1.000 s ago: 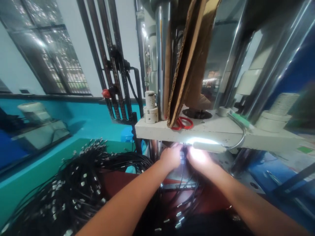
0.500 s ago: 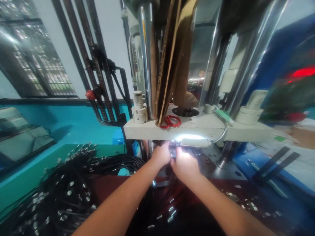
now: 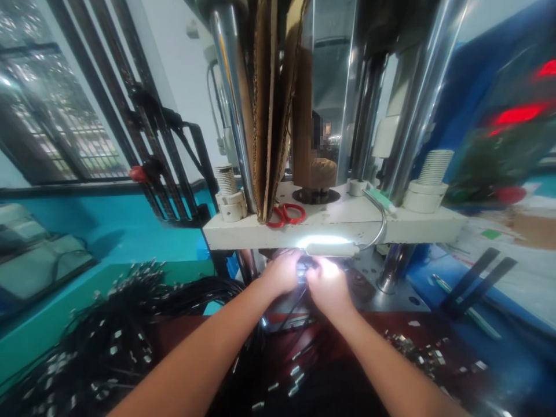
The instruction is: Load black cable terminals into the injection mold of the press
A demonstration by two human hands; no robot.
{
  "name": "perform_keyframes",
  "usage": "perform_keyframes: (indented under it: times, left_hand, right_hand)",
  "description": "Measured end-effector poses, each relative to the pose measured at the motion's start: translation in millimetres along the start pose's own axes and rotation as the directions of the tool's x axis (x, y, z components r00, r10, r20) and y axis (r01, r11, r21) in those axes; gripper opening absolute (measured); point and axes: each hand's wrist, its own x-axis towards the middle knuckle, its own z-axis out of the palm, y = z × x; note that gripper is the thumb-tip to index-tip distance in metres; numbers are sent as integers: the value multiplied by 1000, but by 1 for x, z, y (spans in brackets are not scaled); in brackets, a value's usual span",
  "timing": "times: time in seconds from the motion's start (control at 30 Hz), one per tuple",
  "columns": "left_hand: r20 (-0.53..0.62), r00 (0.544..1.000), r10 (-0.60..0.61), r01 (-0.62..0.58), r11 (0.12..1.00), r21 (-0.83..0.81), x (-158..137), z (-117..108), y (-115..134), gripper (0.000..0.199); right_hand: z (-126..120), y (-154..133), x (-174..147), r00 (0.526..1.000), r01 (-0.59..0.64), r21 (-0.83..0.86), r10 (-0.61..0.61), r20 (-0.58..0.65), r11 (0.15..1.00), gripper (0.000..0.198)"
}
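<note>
Beside the teal wall a heap of black cables (image 3: 117, 324) lay within reach, and under the press plate (image 3: 330, 227) and its lamp (image 3: 332, 249) (for light) the left hand (image 3: 282, 272) and right hand (image 3: 328, 284) pinched a small dark connector (image 3: 303, 271).

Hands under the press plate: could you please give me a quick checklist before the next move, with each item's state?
1. Both hands on the work: left hand and right hand meet at a small dark part: ok.
2. Grip on the part: washed out by glare: cannot tell.
3. Lamp lit over the hands: ok.
4. Hands out from under the plate: not ok.
5. Scissors lying on the plate, away from its edge: ok.
6. Cables off the arms: cannot tell.
</note>
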Motion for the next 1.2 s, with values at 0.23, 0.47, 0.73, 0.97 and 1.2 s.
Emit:
perform_keyframes:
  times: [0.23, 0.47, 0.73, 0.97, 1.2]
  left_hand:
    - [42, 999, 21, -22, 1000, 14, 1, 0, 0, 65]
    - [151, 986, 73, -67, 997, -47, -50, -42, 8, 39]
    - [265, 938, 224, -262, 958, 117, -116, -57, 21, 15]
    - [290, 914, 283, -318, 944, 82, -116, -60, 17, 15]
    - [222, 940, 257, -265, 964, 5, -99, -58, 12, 18]
  right_hand:
    - [-11, 5, 2, 993, -118, 130, 120, -12, 984, 21]
    - [-7, 2, -5, 973, -231, 391, 202, 116, 891, 35]
    - [-1, 4, -4, 954, -291, 563, 276, 114, 774, 38]
    - [-7, 12, 4, 946, -286, 611, 319, 58, 738, 20]
    - [-14, 4, 6, 957, -277, 588, 274, 95, 760, 16]
